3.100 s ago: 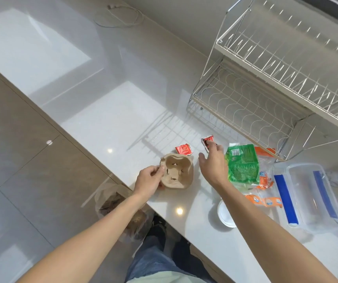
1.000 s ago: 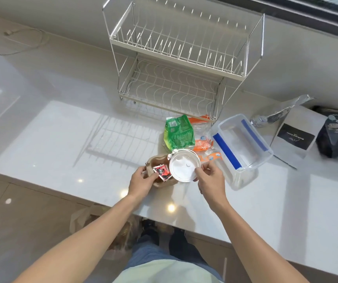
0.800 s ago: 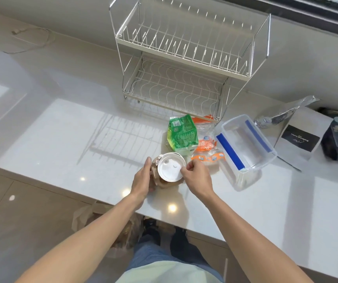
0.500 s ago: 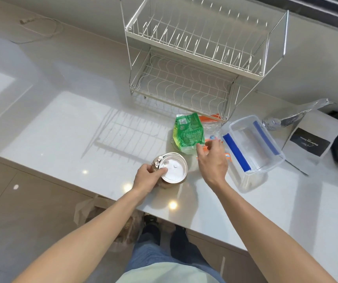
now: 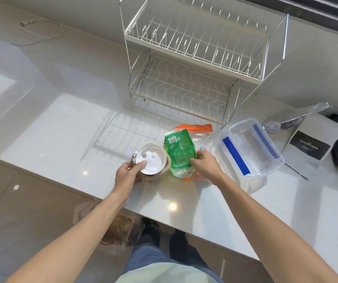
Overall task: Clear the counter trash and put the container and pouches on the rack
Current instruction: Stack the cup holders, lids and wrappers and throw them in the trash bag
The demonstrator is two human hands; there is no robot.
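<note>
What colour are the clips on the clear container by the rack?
Blue, on both long sides of the clear container; the head view shows them plainly.

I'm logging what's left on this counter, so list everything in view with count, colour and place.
dish rack: 1, white wire, back of counter
clear container: 1, blue strips, right of green packet
green packet: 1, counter centre, gripped
orange wrappers: several, under and behind green packet
white lid: 1, on brown cup carrier
brown cup carrier: 1, counter's front edge
pouches: 3, silver, white, black, far right
cable: 1, white, back left
trash bag: 1, floor below
hands: left holds lid and carrier, right grips green packet
</note>
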